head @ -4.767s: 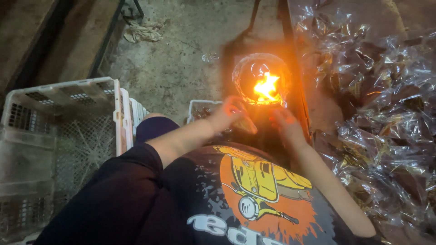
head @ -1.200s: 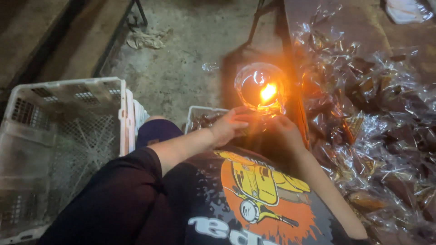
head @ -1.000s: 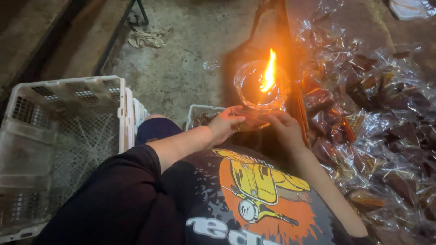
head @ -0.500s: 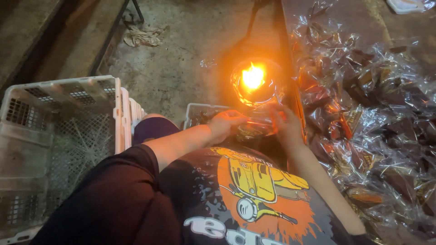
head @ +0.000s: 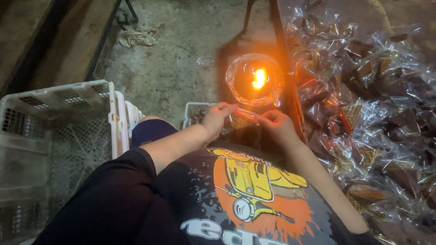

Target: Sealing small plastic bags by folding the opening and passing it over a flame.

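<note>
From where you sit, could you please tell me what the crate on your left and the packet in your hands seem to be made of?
The crate looks like moulded plastic: off-white, matt, with lattice walls. The packet, held between the left hand and right hand, seems thin clear film, glossy and crinkled like the pile of packets nearby.

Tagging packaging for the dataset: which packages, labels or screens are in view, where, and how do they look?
Clear packet: stretched between left hand and right hand, below the flame; long, thin, transparent.
Packet pile: right side; crinkled clear wrappers with dark brown and reddish contents.
Shirt print: on the person's chest; yellow and orange on black.
Screens, signs: none.
</note>
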